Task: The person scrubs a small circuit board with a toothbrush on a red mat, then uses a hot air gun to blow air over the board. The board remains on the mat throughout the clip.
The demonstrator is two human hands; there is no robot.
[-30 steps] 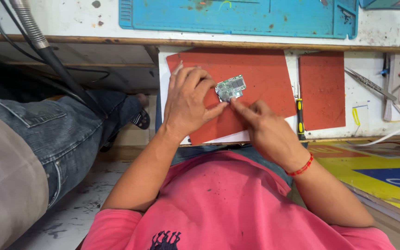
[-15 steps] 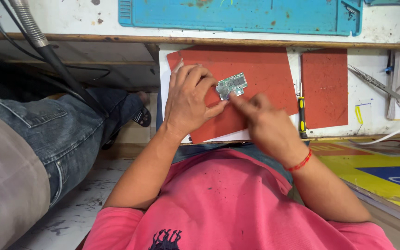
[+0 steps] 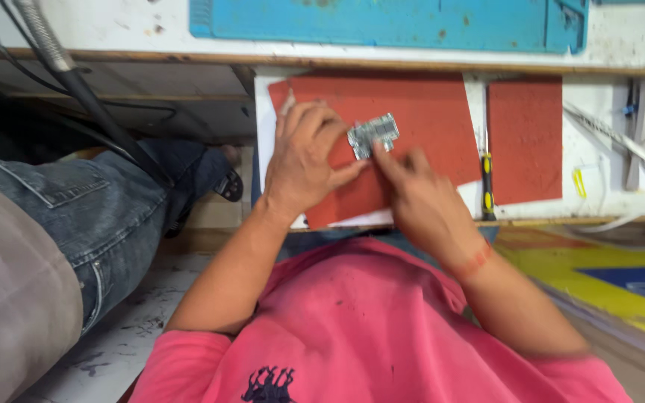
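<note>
Silvery, small rectangular metal part (image 3: 372, 135) sits pinched between my left hand (image 3: 306, 160) and right hand (image 3: 421, 200), above the red rubber mat (image 3: 427, 112).

A small circuit board (image 3: 372, 136) is silvery grey with a speckled, mottled face. It lies against a brick-red mat (image 3: 404, 112); a second mat (image 3: 525, 142) of the same plain red sits toward the right edge of the bench (image 3: 606, 186), whose surface is white and smudged. A screwdriver (image 3: 487, 183) between the mats has a black and yellow handle. Along the far edge of the bench a mat (image 3: 390, 22) is turquoise blue with rusty stains. The shirt (image 3: 382, 328) is pink with a dark printed figure. A wristband (image 3: 474, 262) is red. The jeans (image 3: 91, 216) on a person alongside are faded blue denim.
</note>
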